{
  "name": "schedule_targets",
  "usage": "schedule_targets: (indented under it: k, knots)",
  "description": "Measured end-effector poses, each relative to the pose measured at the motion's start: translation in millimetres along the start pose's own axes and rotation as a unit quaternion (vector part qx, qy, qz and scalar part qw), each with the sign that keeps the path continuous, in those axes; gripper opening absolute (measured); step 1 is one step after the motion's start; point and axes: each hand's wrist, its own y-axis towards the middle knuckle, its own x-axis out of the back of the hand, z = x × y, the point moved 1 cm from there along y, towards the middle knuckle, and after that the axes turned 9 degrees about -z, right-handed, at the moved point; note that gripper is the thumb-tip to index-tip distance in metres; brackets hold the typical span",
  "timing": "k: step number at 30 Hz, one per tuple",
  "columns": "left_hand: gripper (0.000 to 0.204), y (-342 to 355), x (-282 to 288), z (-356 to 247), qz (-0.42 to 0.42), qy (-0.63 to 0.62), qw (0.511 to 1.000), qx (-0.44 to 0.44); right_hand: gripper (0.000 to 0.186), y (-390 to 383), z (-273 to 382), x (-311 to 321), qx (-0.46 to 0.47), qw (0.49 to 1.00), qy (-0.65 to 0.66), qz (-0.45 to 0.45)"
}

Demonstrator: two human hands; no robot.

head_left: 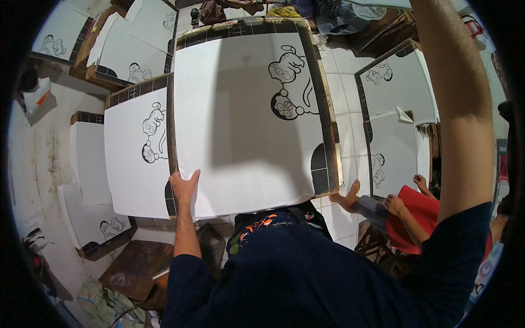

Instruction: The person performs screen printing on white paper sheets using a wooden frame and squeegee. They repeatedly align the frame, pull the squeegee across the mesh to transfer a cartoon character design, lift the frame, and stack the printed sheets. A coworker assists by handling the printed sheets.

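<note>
The raised right arm (462, 120) looms nearest, over the right side of the view, with the navy shirt (328, 273) below it. That arm leaves past the upper edge, so the right hand is out of sight and its state cannot be told.

In the middle lies a large white sheet (240, 164) on a dark-edged board (326, 131), with a black-outline cartoon (287, 82) near its right side and a broad shadow across it. The left hand (185, 185) rests at the lower left edge of this sheet, thumb spread wide from the fingers; whether it grips the edge cannot be told.

Just beside, on the left, is a second printed sheet (128, 136) with a similar cartoon. More printed sheets lie at the upper left and, across the white tiled floor (342, 101), at the right. At the lower right, another person's hand (395, 205) touches a red cloth (410, 213).
</note>
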Motion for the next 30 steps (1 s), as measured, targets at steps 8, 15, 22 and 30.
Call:
schedule_targets:
  k: [8, 15, 22, 30]
  knots:
    - [0.081, -28.7, 55.9, -184.6, -0.096, -0.267, 0.941, -0.183, 0.071, -116.4, 18.1, -1.0, -0.030, 1.000, 0.006, -0.003]
    - [0.107, -141.5, 83.1, -349.2, 0.287, -0.820, 0.458, 0.189, 0.057, -339.5, 29.5, -69.4, 0.096, 0.988, 0.017, -0.123]
    - [0.098, -116.8, -55.1, -267.4, 0.257, -0.682, 0.503, 0.464, 0.039, -475.6, 33.8, -160.2, 0.004, 0.993, 0.066, 0.102]
    - [0.111, -108.0, -95.6, -210.5, -0.066, -0.129, 0.939, -0.311, 0.036, -430.5, -2.5, -205.7, 0.020, 0.971, 0.074, 0.227]
